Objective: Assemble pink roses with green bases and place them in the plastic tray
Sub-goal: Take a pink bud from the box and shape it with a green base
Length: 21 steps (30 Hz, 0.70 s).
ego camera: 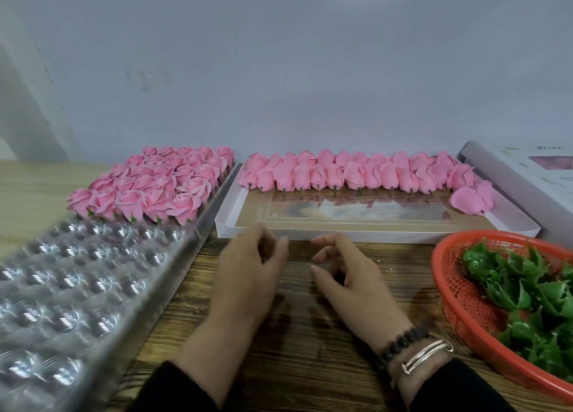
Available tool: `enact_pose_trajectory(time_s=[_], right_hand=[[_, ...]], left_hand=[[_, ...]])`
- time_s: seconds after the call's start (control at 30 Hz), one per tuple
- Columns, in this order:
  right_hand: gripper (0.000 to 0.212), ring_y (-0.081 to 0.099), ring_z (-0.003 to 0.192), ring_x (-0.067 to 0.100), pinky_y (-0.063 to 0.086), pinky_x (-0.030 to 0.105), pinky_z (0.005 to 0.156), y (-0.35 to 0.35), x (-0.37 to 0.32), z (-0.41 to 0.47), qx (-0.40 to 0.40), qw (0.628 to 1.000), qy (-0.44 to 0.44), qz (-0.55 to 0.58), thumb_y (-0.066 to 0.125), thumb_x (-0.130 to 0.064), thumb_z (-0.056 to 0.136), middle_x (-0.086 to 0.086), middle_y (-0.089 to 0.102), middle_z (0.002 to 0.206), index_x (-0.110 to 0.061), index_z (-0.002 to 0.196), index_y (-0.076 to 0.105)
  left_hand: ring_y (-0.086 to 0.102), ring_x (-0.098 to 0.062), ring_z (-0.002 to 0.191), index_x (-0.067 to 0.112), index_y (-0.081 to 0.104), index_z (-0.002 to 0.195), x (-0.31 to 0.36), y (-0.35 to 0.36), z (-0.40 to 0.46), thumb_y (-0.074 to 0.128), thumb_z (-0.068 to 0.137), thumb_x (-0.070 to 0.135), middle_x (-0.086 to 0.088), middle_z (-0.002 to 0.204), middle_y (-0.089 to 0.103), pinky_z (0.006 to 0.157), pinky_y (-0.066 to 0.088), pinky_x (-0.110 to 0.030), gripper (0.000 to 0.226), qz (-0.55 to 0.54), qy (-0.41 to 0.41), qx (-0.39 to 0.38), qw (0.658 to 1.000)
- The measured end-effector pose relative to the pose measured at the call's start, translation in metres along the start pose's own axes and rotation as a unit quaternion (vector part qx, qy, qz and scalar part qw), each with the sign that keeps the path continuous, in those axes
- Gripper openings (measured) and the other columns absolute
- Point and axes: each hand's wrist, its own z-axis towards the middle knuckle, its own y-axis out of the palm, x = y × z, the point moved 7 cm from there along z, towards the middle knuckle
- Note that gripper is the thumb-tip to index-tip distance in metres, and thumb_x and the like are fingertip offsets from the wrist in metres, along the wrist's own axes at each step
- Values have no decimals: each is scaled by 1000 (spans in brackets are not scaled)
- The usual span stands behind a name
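Both hands empty at lower centre, roses and bases to either side.

Left: clear plastic blister tray (77, 275) running up-left, assembled pink roses (155, 182) upright at its far end. Centre: left hand (251, 266) and right hand (344, 275) loosely curled above wooden tabletop (297, 349), holding nothing. Upper centre: shallow white cardboard box (226, 219) with unassembled pink rose heads (356, 172), stems toward hands. Right: red mesh basket (459, 290) of green plastic bases (527, 290).

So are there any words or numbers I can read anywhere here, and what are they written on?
None can be read.
White box lid at the far right: faint dark marks near its top edge and small greenish marks, all too blurred to read.
Wall: a faint smudge, not legible writing.
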Motion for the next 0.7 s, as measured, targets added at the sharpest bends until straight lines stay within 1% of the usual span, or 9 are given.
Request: enact_pose_trajectory(time_s=[0.07,0.17,0.23,0.37,0.43,0.5,0.6,0.67,0.7], right_hand=[[28,53,65,1,43,12,61,-2,1,1,14,1000,0,0,60,-22,83,-14,57,89,-43,97,49],[29,57,73,2,46,15,66,-5,1,0,29,999,10,9,57,-17,84,-12,58,87,-42,95,51],[28,56,75,-2,45,13,65,-7,-5,-3,40,999,9,6,57,-15,85,-12,58,86,-41,94,52],[22,54,76,-2,48,14,66,-10,-45,-6,43,998,-27,-35,58,-17,85,-14,57,81,-38,89,54],[13,53,71,2,46,16,64,-20,-79,-3,45,993,-85,-75,58,-18,84,-13,56,76,-31,87,57],[6,52,67,3,44,16,61,-37,-108,7,36,985,-119,-119,58,-20,84,-12,56,72,-26,84,58],[4,50,63,4,39,19,58,-78,-120,40,38,968,-110,-223,57,-21,83,-12,56,71,-23,81,59],[3,49,70,13,35,28,62,-109,-103,69,42,939,-78,-333,56,-19,83,-6,56,75,-20,83,59],[2,48,75,17,34,27,67,-126,-86,83,42,922,-51,-383,57,-17,83,-1,57,79,-18,84,59]], left_hand=[[48,-11,52,14,55,59,-2,22,-16,58,87,24,4,53,52,56,42,-29,30,-113,-48,-41,992],[52,-12,57,15,61,67,1,44,-25,50,91,32,4,58,56,60,45,-35,31,-72,-33,-112,991],[54,-12,62,19,63,70,1,46,-23,47,92,33,3,62,58,63,46,-36,30,-64,-32,-121,990],[58,-4,66,29,62,69,0,48,-23,48,92,33,8,65,63,63,48,-28,26,-61,-50,-148,986],[56,-4,62,28,57,61,1,47,-25,50,90,30,9,60,60,61,46,-27,30,-43,-40,-140,988],[55,-9,63,22,56,63,2,47,-24,50,91,30,6,61,58,64,47,-30,30,-33,-26,-142,989],[47,-6,57,22,49,59,2,48,-25,50,92,34,7,56,49,60,38,-20,35,-39,-20,-146,988],[42,-4,53,23,44,56,2,48,-26,50,92,36,7,53,44,55,32,-17,38,-28,-18,-137,990],[41,-4,52,22,43,56,1,47,-25,50,92,36,7,52,43,54,29,-16,40,-24,-16,-131,991]])
